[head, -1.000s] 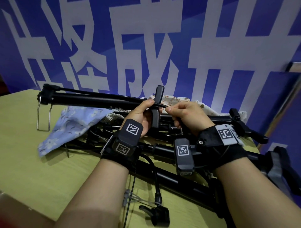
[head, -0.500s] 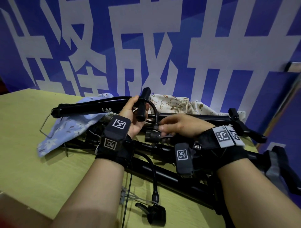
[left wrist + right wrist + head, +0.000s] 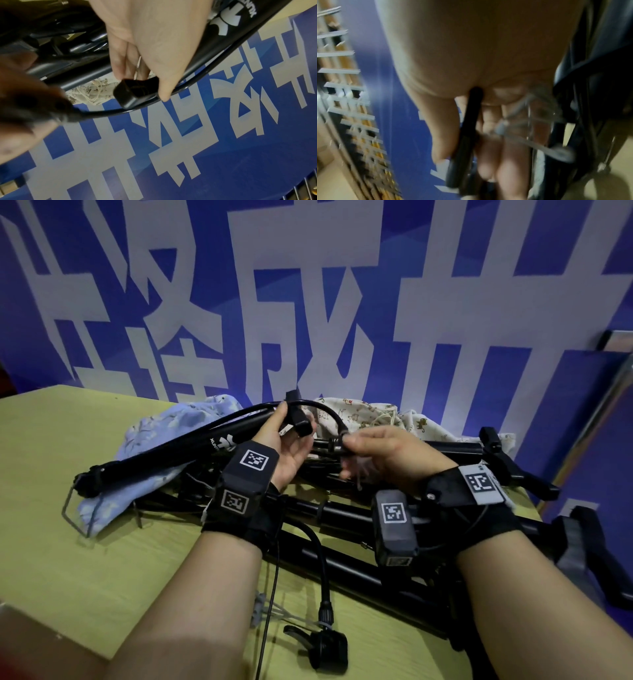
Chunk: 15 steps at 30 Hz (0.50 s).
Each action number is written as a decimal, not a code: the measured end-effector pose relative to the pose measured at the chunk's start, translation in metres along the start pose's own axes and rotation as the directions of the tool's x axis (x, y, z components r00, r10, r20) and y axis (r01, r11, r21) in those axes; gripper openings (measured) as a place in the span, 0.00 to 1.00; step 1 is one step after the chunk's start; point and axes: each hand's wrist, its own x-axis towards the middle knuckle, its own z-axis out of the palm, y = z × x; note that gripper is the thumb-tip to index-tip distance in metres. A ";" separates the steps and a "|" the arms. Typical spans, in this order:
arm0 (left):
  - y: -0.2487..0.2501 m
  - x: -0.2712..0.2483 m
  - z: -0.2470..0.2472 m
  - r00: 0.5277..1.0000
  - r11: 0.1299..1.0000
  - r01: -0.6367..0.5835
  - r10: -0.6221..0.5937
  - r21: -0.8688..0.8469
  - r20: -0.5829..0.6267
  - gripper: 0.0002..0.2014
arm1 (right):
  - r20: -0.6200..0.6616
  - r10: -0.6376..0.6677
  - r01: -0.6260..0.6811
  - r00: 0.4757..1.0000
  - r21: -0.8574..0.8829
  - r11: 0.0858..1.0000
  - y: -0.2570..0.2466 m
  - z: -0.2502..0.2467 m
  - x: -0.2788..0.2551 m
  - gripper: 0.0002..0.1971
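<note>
A black air pump (image 3: 178,450) slants down to the left over the table, its white logo showing (image 3: 228,27). My left hand (image 3: 284,440) grips its upper end, thumb (image 3: 163,83) against the short black handle (image 3: 298,416) (image 3: 135,93). A thin black hose (image 3: 322,409) (image 3: 188,86) arcs from there to the right. My right hand (image 3: 383,450) pinches the hose's end fitting (image 3: 337,440) (image 3: 464,135) between thumb and fingers. A clear plastic tie (image 3: 522,128) hangs blurred by those fingers.
Several more black pumps (image 3: 359,515) lie piled under my wrists on the yellow-green table (image 3: 68,559). A blue flowered cloth (image 3: 154,433) and a cream printed cloth (image 3: 376,412) lie behind. Another hose with a lever head (image 3: 329,648) reaches the near edge. A blue banner (image 3: 308,302) backs the table.
The pump has tilted, its far end dropping to the table on the left. My right hand slid from the handle along the hose and now pinches its end fitting.
</note>
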 end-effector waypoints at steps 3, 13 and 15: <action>-0.002 0.001 -0.003 0.995 0.971 0.072 -0.086 0.230 0.054 0.26 | -0.061 -0.054 0.068 0.997 0.250 0.966 -0.005 0.000 0.000 0.13; -0.018 -0.017 0.010 0.897 0.651 0.049 -0.361 0.757 0.253 0.14 | -0.235 0.059 0.050 0.970 0.432 0.901 -0.007 -0.002 0.009 0.09; -0.022 -0.018 0.009 0.898 0.625 0.026 -0.358 0.780 0.256 0.08 | -0.203 0.073 0.022 0.976 0.430 0.903 -0.004 -0.002 0.011 0.12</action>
